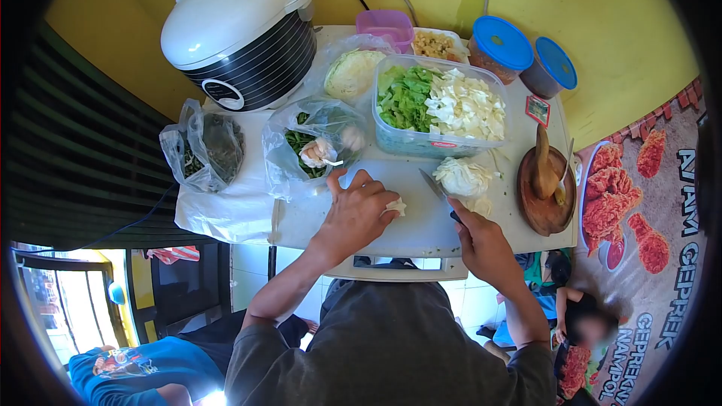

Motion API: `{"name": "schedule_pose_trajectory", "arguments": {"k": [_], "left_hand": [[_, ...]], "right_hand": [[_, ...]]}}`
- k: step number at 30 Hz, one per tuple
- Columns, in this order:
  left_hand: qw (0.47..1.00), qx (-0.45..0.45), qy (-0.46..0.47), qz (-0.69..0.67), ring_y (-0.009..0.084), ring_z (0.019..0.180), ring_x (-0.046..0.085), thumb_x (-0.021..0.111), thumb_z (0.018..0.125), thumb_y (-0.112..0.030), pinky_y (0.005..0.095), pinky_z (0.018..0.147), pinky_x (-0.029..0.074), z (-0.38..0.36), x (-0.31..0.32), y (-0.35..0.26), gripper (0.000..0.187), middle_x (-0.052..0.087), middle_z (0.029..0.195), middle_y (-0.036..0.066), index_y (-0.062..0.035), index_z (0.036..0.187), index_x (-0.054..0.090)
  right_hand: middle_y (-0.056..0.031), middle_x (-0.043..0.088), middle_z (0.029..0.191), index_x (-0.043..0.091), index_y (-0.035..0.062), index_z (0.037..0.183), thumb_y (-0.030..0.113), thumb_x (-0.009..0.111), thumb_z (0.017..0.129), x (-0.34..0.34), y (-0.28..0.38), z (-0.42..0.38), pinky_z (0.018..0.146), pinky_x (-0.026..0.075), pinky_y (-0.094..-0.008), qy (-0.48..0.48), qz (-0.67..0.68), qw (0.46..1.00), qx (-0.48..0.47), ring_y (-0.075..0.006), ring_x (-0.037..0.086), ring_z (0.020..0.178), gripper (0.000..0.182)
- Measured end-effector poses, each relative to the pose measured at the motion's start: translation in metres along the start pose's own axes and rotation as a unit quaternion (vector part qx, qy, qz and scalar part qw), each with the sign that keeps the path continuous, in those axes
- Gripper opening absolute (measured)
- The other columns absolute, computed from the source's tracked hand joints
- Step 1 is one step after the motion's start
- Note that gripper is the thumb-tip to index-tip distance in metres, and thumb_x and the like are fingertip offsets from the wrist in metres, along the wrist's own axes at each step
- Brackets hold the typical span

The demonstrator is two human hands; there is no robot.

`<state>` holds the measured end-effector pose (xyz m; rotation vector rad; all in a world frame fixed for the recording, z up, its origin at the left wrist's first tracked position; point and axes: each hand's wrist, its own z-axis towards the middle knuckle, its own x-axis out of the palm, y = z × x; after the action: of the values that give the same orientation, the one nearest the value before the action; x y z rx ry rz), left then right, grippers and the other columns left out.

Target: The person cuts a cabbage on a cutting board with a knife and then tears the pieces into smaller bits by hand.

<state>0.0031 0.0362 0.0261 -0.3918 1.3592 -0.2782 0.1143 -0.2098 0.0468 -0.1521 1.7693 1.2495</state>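
At the near edge of the white table (pixel 425 233), the left hand (pixel 359 209) is curled, thumb and fingers closed on a pale piece (pixel 397 207); the right hand (pixel 480 239) is wrapped around the handle of a knife (pixel 432 183), blade pointing toward the far edge. The cut cabbage (pixel 460 177) lies just beside the blade, toward the right edge. At the far right corner stand 2 blue-lidded tubs (pixel 502 43), with 1 wooden mortar (pixel 545 215) by the right edge.
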Motion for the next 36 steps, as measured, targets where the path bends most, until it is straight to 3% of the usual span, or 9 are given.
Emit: {"name": "schedule_pose_trajectory", "arguments": {"k": [6, 9, 15, 18, 21, 24, 27, 33, 36], "left_hand": [[0.999, 0.04, -0.009, -0.02, 0.0179, 0.11, 0.058, 0.081, 0.085, -0.018, 0.0552, 0.108, 0.024, 0.002, 0.0, 0.003, 0.027, 0.069, 0.096, -0.002, -0.0169, 0.11, 0.07], [0.984, -0.002, -0.027, -0.175, 0.0214, 0.097, 0.065, 0.08, 0.086, -0.018, 0.0484, 0.103, 0.035, 0.0, -0.011, 0.003, 0.033, 0.071, 0.093, 0.002, -0.0134, 0.116, 0.068], [0.977, -0.125, -0.012, -0.174, 0.032, 0.078, 0.068, 0.081, 0.085, -0.017, 0.0422, 0.082, 0.052, -0.01, -0.021, 0.016, 0.038, 0.072, 0.087, 0.011, -0.0042, 0.118, 0.067], [0.989, -0.087, -0.009, -0.115, 0.0326, 0.08, 0.068, 0.081, 0.084, -0.015, 0.0437, 0.082, 0.053, -0.014, -0.017, 0.022, 0.034, 0.071, 0.088, 0.013, -0.0053, 0.114, 0.069], [0.995, -0.022, -0.078, -0.061, 0.0324, 0.08, 0.068, 0.08, 0.083, -0.014, 0.045, 0.079, 0.054, -0.013, -0.017, 0.021, 0.029, 0.07, 0.086, 0.014, -0.0051, 0.108, 0.07], [0.996, -0.045, 0.008, -0.074, 0.0303, 0.082, 0.069, 0.08, 0.084, -0.014, 0.0423, 0.078, 0.055, -0.005, -0.029, 0.017, 0.024, 0.071, 0.089, 0.013, -0.0034, 0.103, 0.07], [0.973, -0.052, 0.029, -0.223, 0.028, 0.085, 0.072, 0.08, 0.087, -0.016, 0.0378, 0.078, 0.055, 0.011, -0.041, 0.006, 0.025, 0.074, 0.094, 0.012, -0.0035, 0.106, 0.071], [0.968, 0.055, -0.122, -0.214, 0.027, 0.08, 0.073, 0.08, 0.089, -0.018, 0.0348, 0.073, 0.056, 0.065, -0.071, -0.02, 0.025, 0.077, 0.101, 0.015, -0.0052, 0.111, 0.076], [0.97, 0.056, -0.115, -0.208, 0.0301, 0.079, 0.073, 0.076, 0.093, -0.02, 0.0371, 0.073, 0.055, 0.106, -0.072, -0.028, 0.023, 0.075, 0.098, 0.019, -0.0048, 0.109, 0.076]], "right_hand": [[-0.0277, 0.068, 0.102, 0.05, 0.0036, 0.146, -0.004, 0.056, 0.095, -0.002, 0.003, 0.002, 0.083, 0.054, -0.0455, 0.009, -0.01, 1.0, 0.008, -0.044, 0.068, 0.09, 0.052], [-0.0277, 0.069, 0.103, 0.051, 0.0036, 0.147, -0.004, 0.056, 0.095, -0.002, 0.003, 0.003, 0.084, 0.054, -0.0453, 0.005, -0.011, 1.0, 0.008, -0.044, 0.068, 0.091, 0.053], [-0.0278, 0.069, 0.104, 0.051, 0.0039, 0.147, -0.003, 0.056, 0.095, -0.002, 0.003, 0.004, 0.084, 0.054, -0.0452, 0.006, -0.007, 1.0, 0.008, -0.0442, 0.069, 0.092, 0.053], [-0.0278, 0.069, 0.105, 0.05, 0.0041, 0.147, -0.003, 0.055, 0.095, -0.001, 0.003, 0.005, 0.084, 0.054, -0.0455, 0.009, -0.014, 1.0, 0.011, -0.0442, 0.068, 0.092, 0.053], [-0.0277, 0.069, 0.105, 0.048, 0.0047, 0.149, -0.003, 0.055, 0.095, 0.001, 0.001, 0.005, 0.084, 0.054, -0.0464, 0.011, -0.027, 1.0, 0.007, -0.0442, 0.068, 0.093, 0.054], [-0.0273, 0.068, 0.105, 0.045, 0.006, 0.151, -0.002, 0.055, 0.096, 0.005, -0.005, 0.005, 0.083, 0.054, -0.048, 0.012, -0.042, 0.999, -0.001, -0.0442, 0.068, 0.091, 0.057], [-0.0267, 0.068, 0.105, 0.042, 0.0075, 0.154, 0.0, 0.055, 0.096, 0.009, -0.009, 0.005, 0.081, 0.054, -0.0494, 0.017, -0.051, 0.999, -0.003, -0.044, 0.068, 0.089, 0.059], [-0.0258, 0.066, 0.101, 0.037, 0.0097, 0.157, 0.002, 0.054, 0.098, 0.013, -0.011, 0.003, 0.077, 0.055, -0.0502, 0.016, -0.063, 0.998, -0.012, -0.0437, 0.068, 0.084, 0.062], [-0.0255, 0.066, 0.101, 0.036, 0.0104, 0.157, 0.002, 0.054, 0.098, 0.016, -0.014, 0.003, 0.076, 0.055, -0.0504, 0.013, -0.069, 0.997, -0.015, -0.0437, 0.068, 0.083, 0.062]]}}
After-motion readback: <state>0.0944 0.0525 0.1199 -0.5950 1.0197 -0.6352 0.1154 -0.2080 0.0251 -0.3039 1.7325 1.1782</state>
